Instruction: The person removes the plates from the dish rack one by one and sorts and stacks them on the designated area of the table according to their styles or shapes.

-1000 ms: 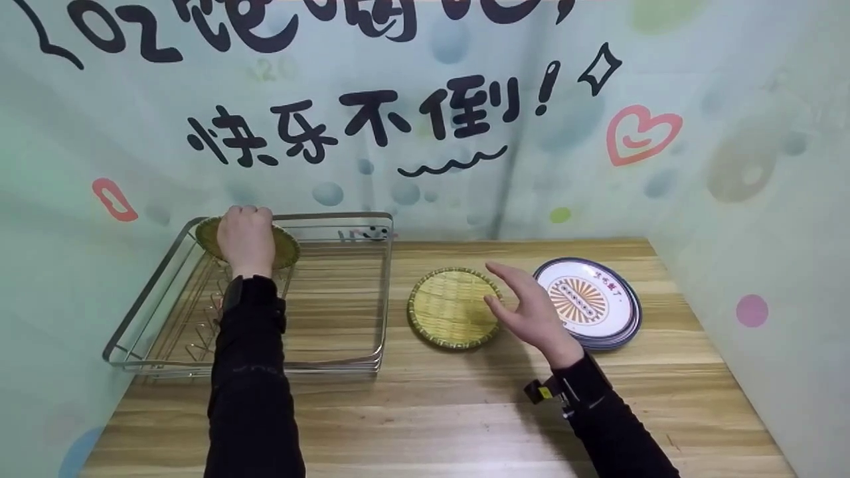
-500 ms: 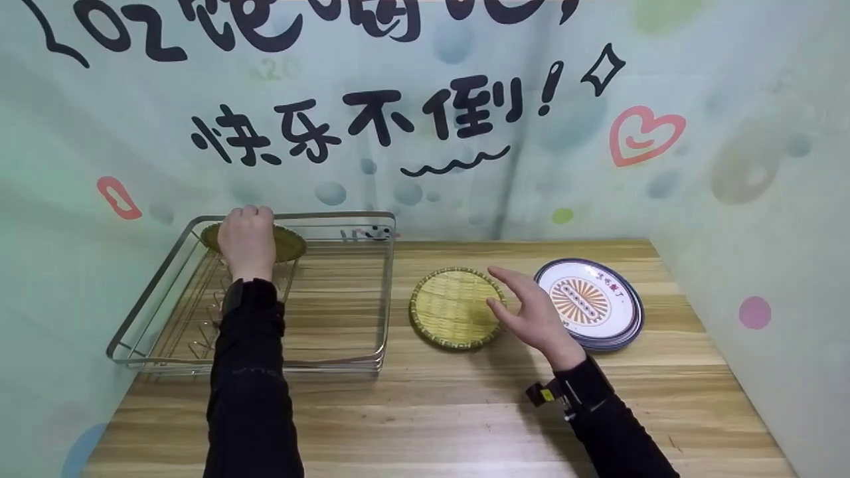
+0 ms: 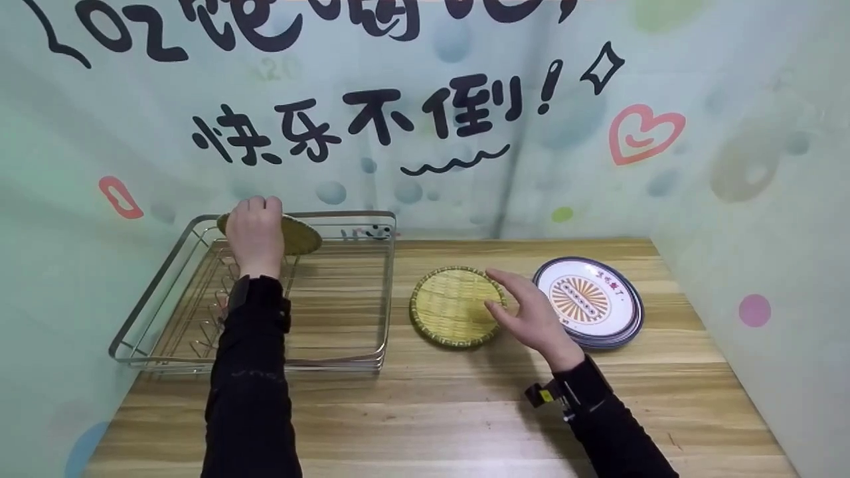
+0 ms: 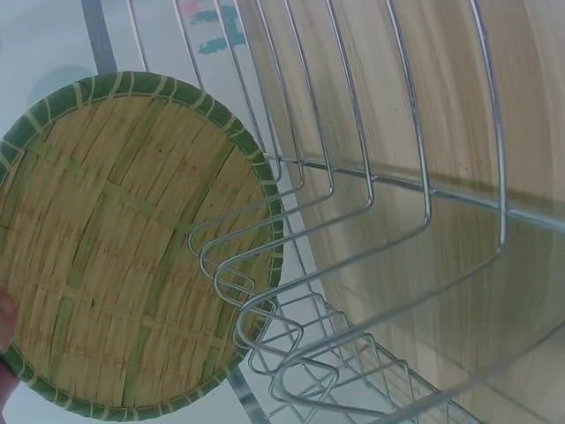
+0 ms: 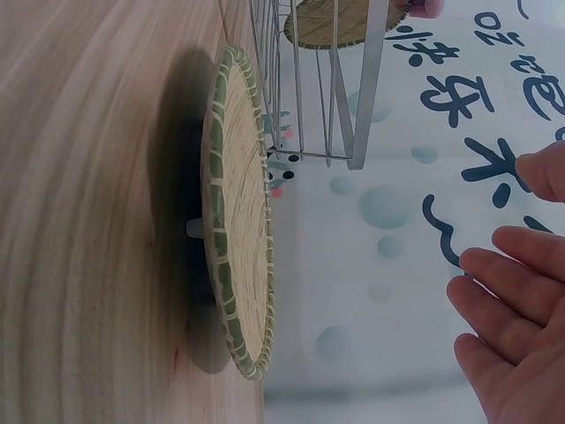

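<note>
My left hand (image 3: 254,232) grips the edge of a round woven bamboo tray (image 3: 302,236) from above, over the back of a wire dish rack (image 3: 387,285). In the left wrist view this tray (image 4: 132,247) shows its weave and green-bound rim, standing beside the rack's bent wire dividers (image 4: 291,291). A second bamboo tray (image 3: 451,309) lies to the right of the rack. My right hand (image 3: 534,318) hovers at that tray's right side, fingers extended and holding nothing. The right wrist view shows the lying tray (image 5: 238,212) edge-on, apart from the right fingers (image 5: 494,274).
A stack of oval plates (image 3: 591,302) with blue rims sits right of my right hand. Behind the wooden table (image 3: 425,425) hangs a printed cloth backdrop (image 3: 425,179); more cloth closes off both sides.
My left hand and its bamboo tray have shifted to the right and slightly up within the rack, the tray tilting more. The right hand, lying tray and plates stay as they were.
</note>
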Demonstrator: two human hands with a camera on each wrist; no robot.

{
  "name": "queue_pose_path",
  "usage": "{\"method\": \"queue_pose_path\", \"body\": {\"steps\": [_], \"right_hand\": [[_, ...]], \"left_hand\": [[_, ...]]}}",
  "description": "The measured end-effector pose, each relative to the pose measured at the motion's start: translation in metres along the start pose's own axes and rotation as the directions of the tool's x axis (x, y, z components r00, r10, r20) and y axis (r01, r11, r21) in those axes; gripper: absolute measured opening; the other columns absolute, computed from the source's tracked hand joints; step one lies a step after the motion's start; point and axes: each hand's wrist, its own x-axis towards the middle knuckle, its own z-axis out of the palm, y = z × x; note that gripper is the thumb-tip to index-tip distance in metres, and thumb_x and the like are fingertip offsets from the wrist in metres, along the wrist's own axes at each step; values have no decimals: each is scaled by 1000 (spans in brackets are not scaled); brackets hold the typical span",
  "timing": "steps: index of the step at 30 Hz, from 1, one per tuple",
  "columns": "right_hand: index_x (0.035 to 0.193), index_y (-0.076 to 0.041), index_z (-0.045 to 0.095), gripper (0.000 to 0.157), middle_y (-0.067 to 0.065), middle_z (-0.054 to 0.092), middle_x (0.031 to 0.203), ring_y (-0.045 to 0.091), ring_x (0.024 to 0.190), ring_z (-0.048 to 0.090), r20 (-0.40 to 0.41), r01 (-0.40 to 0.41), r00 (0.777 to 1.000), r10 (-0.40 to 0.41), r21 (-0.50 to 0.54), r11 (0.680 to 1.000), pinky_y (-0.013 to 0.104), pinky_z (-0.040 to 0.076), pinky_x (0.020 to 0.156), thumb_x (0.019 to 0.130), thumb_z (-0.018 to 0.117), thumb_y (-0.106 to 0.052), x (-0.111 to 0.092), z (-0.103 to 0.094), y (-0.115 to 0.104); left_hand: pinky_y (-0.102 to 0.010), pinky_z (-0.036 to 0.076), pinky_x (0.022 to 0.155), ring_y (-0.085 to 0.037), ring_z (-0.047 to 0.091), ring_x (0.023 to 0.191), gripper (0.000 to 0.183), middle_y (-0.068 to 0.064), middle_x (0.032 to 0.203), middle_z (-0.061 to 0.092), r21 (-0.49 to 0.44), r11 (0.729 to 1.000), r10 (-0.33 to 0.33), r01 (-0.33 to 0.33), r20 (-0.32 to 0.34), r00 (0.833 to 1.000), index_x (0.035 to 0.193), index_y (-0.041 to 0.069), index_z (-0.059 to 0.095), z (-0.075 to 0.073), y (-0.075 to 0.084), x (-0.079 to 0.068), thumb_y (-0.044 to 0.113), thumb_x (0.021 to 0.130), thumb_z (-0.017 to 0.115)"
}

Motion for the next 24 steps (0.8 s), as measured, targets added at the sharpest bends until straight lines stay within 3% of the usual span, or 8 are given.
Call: {"method": "queue_pose_path", "body": {"steps": [16,24], "right_hand": [[134,3,57,50,21,61,130,36,119,57,2,-13,1000,13,-3,1000,48,42,105,88,72,-10,-1,1,1],[135,3,56,49,22,60,131,37,120,56,12,-26,1000,26,7,1000,49,41,106,90,71,-10,-1,2,-2]], "left_hand": [[-50,51,61,-42,59,70,23,-22,79,61,-91,993,74,-81,-73,995,80,-5,55,-8,12,8,-26,80,44],[-50,50,62,-41,59,74,28,-21,81,62,-168,986,-35,17,-107,994,84,-5,58,-16,29,17,-25,73,43]]}}
